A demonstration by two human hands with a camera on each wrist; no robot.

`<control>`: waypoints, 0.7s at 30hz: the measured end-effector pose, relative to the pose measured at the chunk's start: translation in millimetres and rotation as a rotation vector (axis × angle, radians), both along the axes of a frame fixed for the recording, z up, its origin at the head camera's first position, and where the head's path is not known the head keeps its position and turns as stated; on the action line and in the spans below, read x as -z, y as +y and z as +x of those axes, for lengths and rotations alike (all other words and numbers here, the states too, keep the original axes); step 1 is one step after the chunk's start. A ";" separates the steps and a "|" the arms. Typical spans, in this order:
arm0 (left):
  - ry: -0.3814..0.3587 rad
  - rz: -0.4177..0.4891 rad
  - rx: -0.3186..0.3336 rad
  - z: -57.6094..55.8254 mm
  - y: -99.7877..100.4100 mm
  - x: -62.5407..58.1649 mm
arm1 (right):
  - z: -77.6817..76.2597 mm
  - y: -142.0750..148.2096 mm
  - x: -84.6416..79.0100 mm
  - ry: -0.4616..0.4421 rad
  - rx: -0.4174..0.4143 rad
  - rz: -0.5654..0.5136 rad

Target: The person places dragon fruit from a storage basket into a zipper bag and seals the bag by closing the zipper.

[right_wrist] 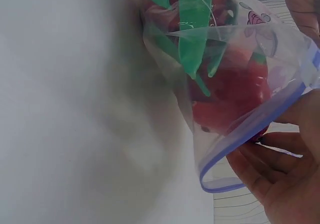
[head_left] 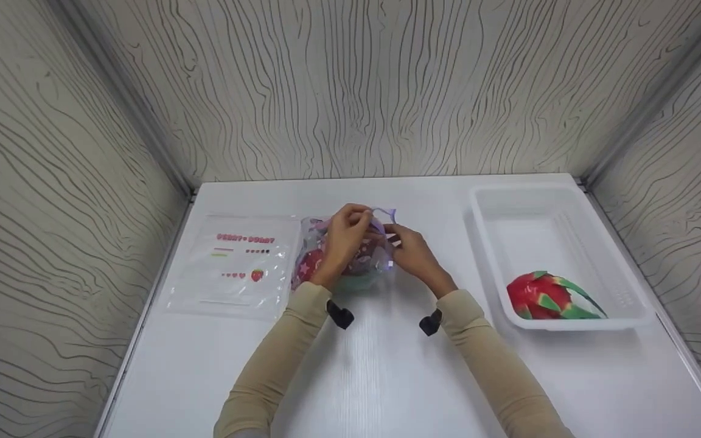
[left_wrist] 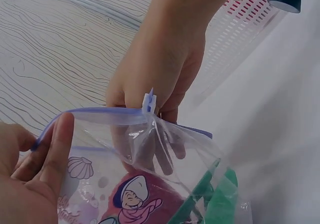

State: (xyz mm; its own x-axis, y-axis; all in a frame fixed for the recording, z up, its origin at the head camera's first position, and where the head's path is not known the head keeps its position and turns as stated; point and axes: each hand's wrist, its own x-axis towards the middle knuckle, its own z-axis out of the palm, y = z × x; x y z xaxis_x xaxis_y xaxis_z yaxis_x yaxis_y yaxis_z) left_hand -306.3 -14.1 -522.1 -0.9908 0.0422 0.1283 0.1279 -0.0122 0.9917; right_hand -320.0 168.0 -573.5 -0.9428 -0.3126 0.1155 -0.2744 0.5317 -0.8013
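A clear zip bag (head_left: 381, 263) with a purple zip strip and printed cartoon figures stands between my hands. Through its plastic show red shapes with green leaf-like scales, like dragon fruit (right_wrist: 227, 102). My left hand (head_left: 345, 237) pinches the bag's rim, its fingers lapping over the purple strip (left_wrist: 102, 111). At the other side of the mouth is my right hand (head_left: 412, 250). Its fingers (right_wrist: 255, 166) reach past the strip toward the red fruit's tip and show outstretched through the plastic in the left wrist view. A white slider (left_wrist: 148, 104) sits on the strip beside that hand.
Flat on the table to the left lies another clear bag (head_left: 229, 298) with pink lettering and a strawberry print. A white plastic basket (head_left: 481, 243) stands at the right, with a red-and-green dragon fruit (head_left: 548, 297) in its near end. Patterned panels (head_left: 350, 91) wall in the table.
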 end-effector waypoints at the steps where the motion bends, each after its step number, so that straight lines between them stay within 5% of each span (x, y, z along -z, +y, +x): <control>1: -0.002 0.006 -0.002 -0.1 0.0 0.2 | 0.8 1.1 0.1 0.002 0.005 -0.004; 14: -0.010 -0.035 -0.041 -0.8 -1.1 1.7 | 24.9 9.5 -9.7 0.128 0.177 0.058; 21: -0.012 -0.061 -0.058 -0.8 -1.6 0.9 | 42.4 14.7 -13.1 0.069 0.217 0.056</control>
